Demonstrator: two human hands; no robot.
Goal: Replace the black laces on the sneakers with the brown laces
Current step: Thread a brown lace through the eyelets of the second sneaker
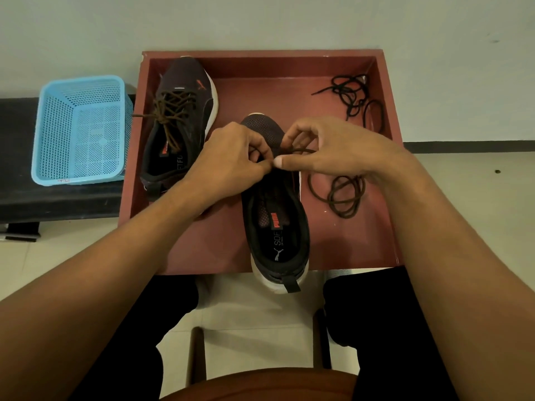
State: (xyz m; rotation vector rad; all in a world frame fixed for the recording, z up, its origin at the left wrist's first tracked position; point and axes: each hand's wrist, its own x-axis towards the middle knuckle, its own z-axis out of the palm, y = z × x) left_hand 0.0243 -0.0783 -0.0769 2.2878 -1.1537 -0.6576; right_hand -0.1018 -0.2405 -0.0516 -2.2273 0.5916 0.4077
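Two dark sneakers lie in a red tray [385, 117]. The left sneaker [199, 91] at the back carries brown laces, tied. The right sneaker [275, 215] lies in the middle, heel hanging over the tray's near edge. My left hand [231, 160] and my right hand [333, 149] meet over its eyelet area, both pinching the brown lace [344, 195]. The lace's loose length coils on the tray floor to the right of the shoe. The black laces [353, 94] lie in a heap at the tray's back right corner.
A light blue mesh basket [81, 128] stands on a dark bench [52, 198] left of the tray. My knees in black trousers sit under the tray's near edge. A wooden stool seat [260, 383] shows at the bottom.
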